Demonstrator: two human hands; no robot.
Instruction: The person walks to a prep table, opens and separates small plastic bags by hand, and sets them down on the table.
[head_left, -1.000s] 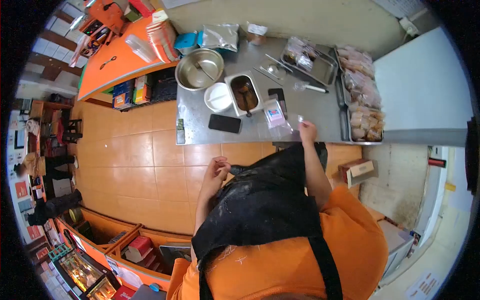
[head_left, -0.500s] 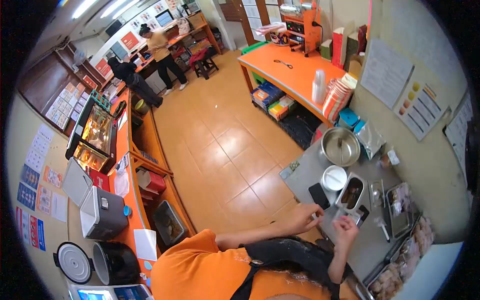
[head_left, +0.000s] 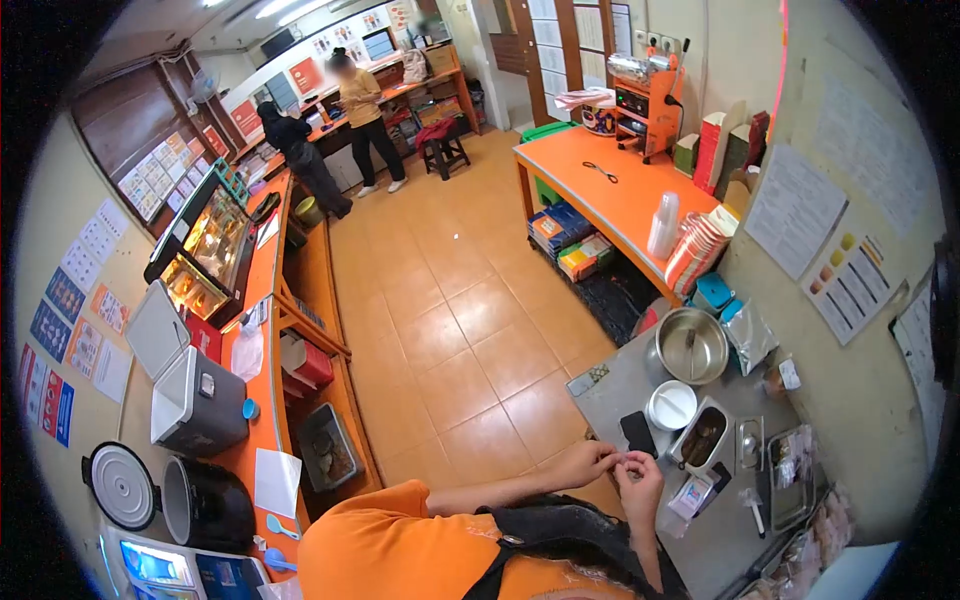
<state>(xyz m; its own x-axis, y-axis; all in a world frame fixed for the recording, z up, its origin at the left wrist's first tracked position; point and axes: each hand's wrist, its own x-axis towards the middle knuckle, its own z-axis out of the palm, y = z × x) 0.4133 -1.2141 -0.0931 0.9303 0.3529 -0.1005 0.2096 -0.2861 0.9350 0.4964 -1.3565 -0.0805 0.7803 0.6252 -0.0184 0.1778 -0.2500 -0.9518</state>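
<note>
My left hand (head_left: 588,463) and my right hand (head_left: 638,478) meet fingertip to fingertip at the near edge of the metal table (head_left: 610,405). Both have their fingers pinched; whatever is between them is too small to make out. Just beyond lies a black phone (head_left: 637,434). A small labelled plastic packet (head_left: 690,495) rests to the right of my right hand. Farther back are a white round tub (head_left: 672,405), a steel container with brown contents (head_left: 703,436) and a large steel bowl (head_left: 691,346).
An orange table (head_left: 620,220) holds scissors and cups. Two people (head_left: 365,110) (head_left: 305,160) stand at the far counter. Along the left counter are a grey cooler box (head_left: 200,405) and a black pot (head_left: 208,505). Metal trays (head_left: 793,475) with bagged food are at right.
The view has swung left toward the room. My hands, apart a second ago, have come together at the fingertips. The packet still lies on the metal table.
</note>
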